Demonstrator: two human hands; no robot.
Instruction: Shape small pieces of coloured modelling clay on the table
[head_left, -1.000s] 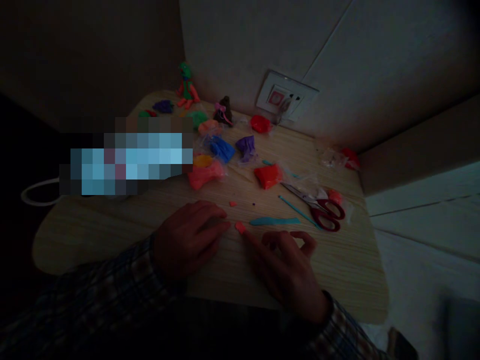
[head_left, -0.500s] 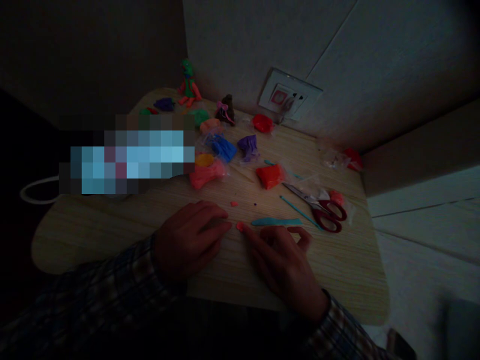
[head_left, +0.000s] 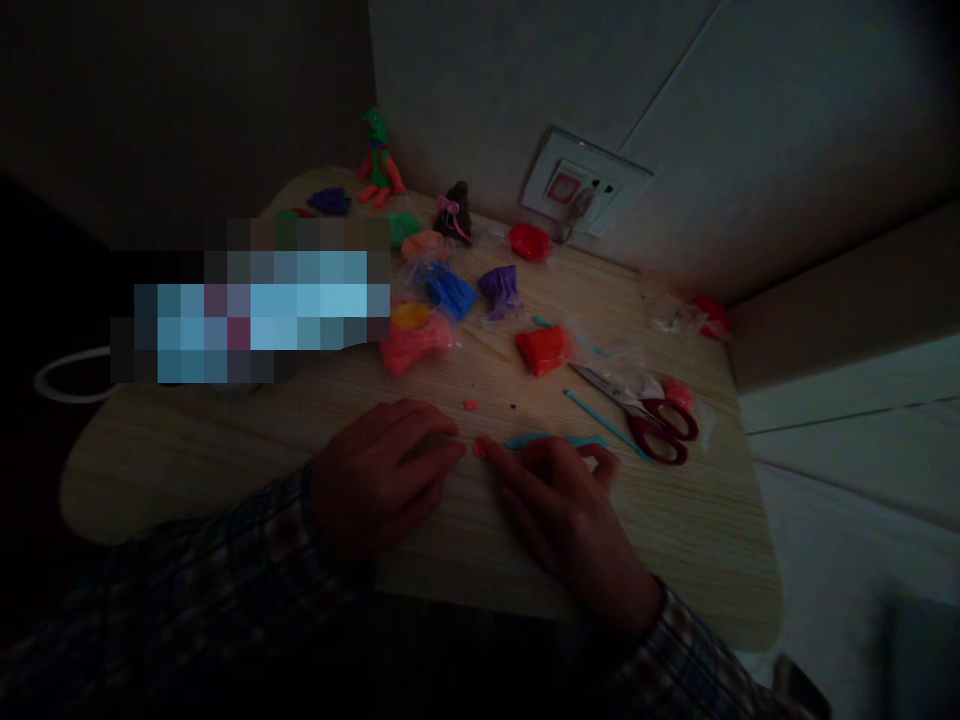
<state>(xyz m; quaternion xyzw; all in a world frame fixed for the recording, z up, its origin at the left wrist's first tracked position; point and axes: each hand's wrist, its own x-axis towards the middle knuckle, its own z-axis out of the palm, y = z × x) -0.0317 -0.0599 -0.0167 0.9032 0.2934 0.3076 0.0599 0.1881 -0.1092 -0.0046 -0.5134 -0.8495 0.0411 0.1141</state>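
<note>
Plaid cloth (head_left: 277, 515) cuffs my left hand (head_left: 384, 478), curled loosely, nothing visible inside, fingertips just beside the small orange piece (head_left: 480, 451); my right hand (head_left: 564, 500), half open, sets a forefinger on that piece, apparently to steady it; scissors (head_left: 637, 408) lie rightward, perhaps parked clear.

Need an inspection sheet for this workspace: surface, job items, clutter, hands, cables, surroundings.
Surface: wood-grain table, rounded corners; pixelation hides part at left.
Job items: small orange-pink lump at the right index fingertip; matching scrap just beyond.
Clutter: red-handled scissors, flat turquoise tool, thin turquoise rod, red packet, blue packet, green-headed figure.
Hands: left hand loosely curled, nothing visibly held; right hand index finger at the lump.
Cables: pale loop at left; cannot tell if cable.
Surroundings: wall socket behind table; dim light.
</note>
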